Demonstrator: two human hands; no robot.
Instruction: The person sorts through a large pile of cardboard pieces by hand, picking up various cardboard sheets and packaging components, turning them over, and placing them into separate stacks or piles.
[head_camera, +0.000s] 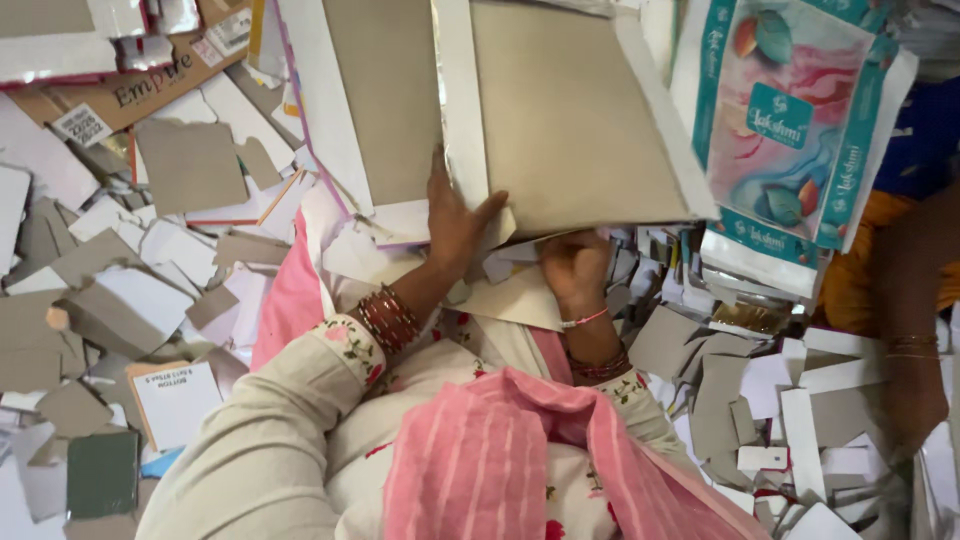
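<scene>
My left hand (452, 222) grips the lower left corner of a large grey cardboard sheet with a white border (570, 110), thumb on its face. My right hand (575, 268) is curled under the sheet's lower edge, holding it from below; its fingers are partly hidden. Both wrists wear red bangles. A second grey board with a white edge (385, 95) lies just left of the held sheet. A pink striped scarf (500, 460) hangs over my lap below the hands.
Grey and white cardboard scraps (150, 290) litter the floor on the left and the lower right (770, 400). A printed teal and pink box (790, 120) stands at upper right. Another person's arm with a bangle (910, 350) is at the right edge.
</scene>
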